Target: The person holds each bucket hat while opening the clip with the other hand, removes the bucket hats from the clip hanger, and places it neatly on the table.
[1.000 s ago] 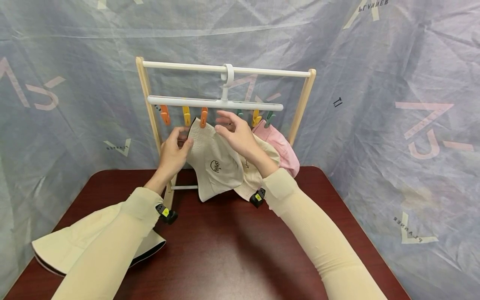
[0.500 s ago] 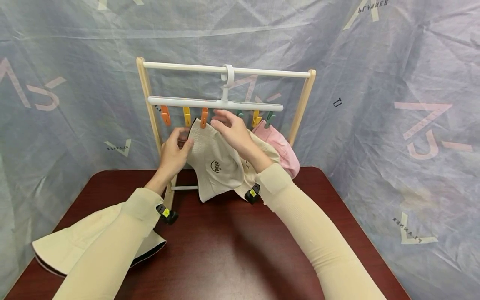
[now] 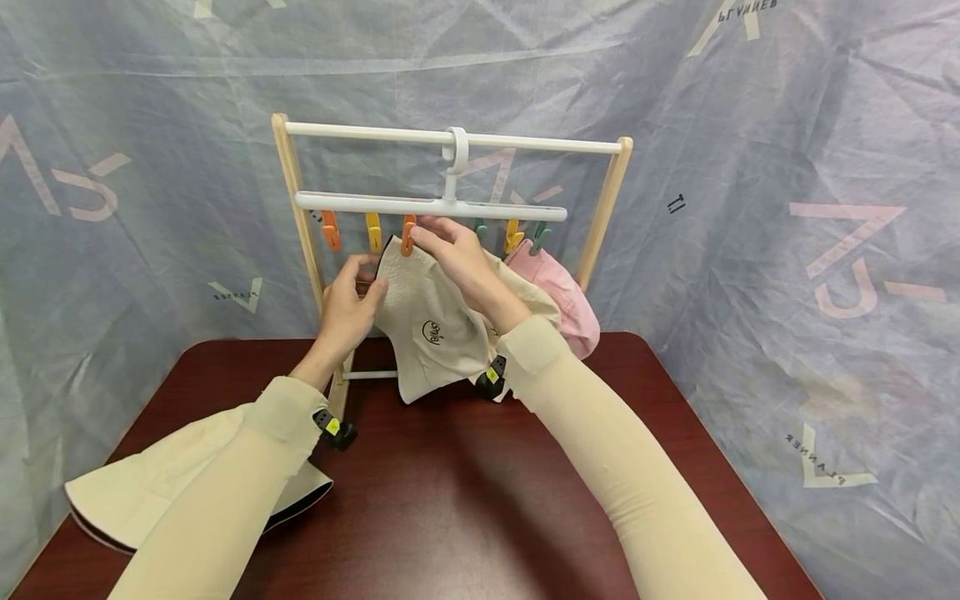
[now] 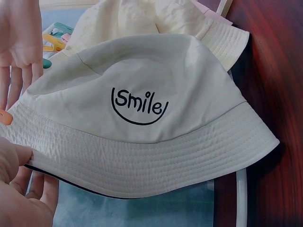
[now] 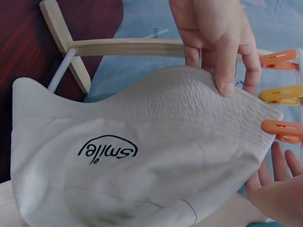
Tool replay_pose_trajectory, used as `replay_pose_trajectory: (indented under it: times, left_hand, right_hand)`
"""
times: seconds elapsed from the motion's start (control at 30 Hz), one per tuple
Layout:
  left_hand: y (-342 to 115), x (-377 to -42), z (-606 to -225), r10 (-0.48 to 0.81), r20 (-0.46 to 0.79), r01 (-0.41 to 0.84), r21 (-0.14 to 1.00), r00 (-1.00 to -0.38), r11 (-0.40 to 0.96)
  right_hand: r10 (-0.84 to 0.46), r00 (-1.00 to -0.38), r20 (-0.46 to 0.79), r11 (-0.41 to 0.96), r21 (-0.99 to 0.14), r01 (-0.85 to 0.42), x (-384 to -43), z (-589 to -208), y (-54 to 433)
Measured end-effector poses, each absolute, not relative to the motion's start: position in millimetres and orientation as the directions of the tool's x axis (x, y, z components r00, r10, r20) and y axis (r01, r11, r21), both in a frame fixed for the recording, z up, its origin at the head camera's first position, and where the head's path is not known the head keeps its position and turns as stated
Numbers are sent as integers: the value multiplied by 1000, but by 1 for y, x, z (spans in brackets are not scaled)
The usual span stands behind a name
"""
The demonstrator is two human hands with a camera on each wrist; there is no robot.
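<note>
Off-white crinkled hat brim (image 4: 142, 163) between left fingers (image 4: 49, 190)

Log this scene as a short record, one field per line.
Left hand: pinches the brim of Smile hat
Right hand: at inner orange clip; grip unclear
Smile hat: hangs by its brim from that clip
Cream hat: behind Smile hat, partly hidden
Pink hat: hangs at rightmost clip, green
Table hat: partly behind left sleeve
Hanger: white, hooked on rack
</note>
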State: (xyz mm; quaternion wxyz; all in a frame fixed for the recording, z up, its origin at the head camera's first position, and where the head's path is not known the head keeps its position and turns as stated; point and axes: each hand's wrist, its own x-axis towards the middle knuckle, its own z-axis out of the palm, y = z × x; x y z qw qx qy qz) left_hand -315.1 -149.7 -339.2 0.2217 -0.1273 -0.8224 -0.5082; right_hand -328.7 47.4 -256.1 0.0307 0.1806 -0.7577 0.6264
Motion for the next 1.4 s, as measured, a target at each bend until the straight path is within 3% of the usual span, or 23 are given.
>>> replay_pose_trajectory:
  times: [0.53, 1.4]
  left_hand:
    - [-147, -315, -341, -28, 504, 442, 782, -863, 440]
    - [-145, -314, -343, -33, 499, 439, 791, -866, 426]
  right_hand:
    - [-190, -955, 229, -24, -973, -229, -336, -258, 36]
    - [-168, -951, 260, -38, -966, -257, -340, -262, 31]
